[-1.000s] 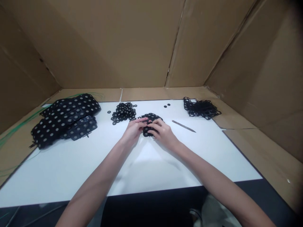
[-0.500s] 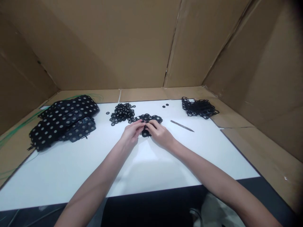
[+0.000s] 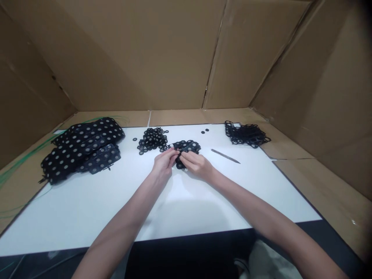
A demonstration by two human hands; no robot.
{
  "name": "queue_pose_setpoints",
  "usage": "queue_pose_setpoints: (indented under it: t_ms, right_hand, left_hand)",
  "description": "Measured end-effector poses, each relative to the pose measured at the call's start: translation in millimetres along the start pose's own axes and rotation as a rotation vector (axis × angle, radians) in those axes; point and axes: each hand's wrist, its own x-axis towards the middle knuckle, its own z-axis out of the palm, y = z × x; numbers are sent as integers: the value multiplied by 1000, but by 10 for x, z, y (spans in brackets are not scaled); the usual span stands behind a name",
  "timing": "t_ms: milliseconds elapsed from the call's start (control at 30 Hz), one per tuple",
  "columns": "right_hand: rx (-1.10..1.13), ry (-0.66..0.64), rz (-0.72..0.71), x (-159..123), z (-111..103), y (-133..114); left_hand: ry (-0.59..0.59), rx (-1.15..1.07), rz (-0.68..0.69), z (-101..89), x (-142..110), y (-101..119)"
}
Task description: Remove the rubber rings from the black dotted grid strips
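Note:
A small black sheet with grey round spots (image 3: 190, 145) is at the middle of the white table, partly behind my fingers. My left hand (image 3: 165, 159) pinches its near-left edge, thumb and forefinger together. Close beside it, the fingertips of my right hand (image 3: 196, 164) are pressed together on the same sheet. Whatever small piece lies between the fingertips is hidden. Just left of the hands is a heap of small black rings or discs with pale centres (image 3: 154, 138).
Large black spotted sheets (image 3: 84, 147) are piled at the left, near thin green strands (image 3: 26, 157). A black lattice of emptied-looking webbing (image 3: 247, 134) lies at the back right. A slim pointed tool (image 3: 226, 156) rests right of my hands. Cardboard walls (image 3: 139, 58) surround the white table (image 3: 221, 201).
My right fingers have drawn slightly down and closer together at the sheet. The whole view has shifted a little; the piles and the tool lie as before.

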Motion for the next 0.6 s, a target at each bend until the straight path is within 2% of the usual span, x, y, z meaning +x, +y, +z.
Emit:
queue_pose_setpoints:
  t_ms: [100,200,400,500,600]
  right_hand:
    - [41,35,18,20,-42,-31]
    - [134,68,125,28,-99,-57]
    - [368,126,473,70,-183,-94]
    - [481,138,698,123,-219,-98]
    - [550,147,891,169,-317,-55]
  left_hand:
    - [11,-13,7,-10,25,67]
    - [9,-32,21,-10,28,123]
    - [-12,-51,55,29,-2,70]
    - [-15,-53,76,46,6,32]
    - [40,-62,125,15,51,61]
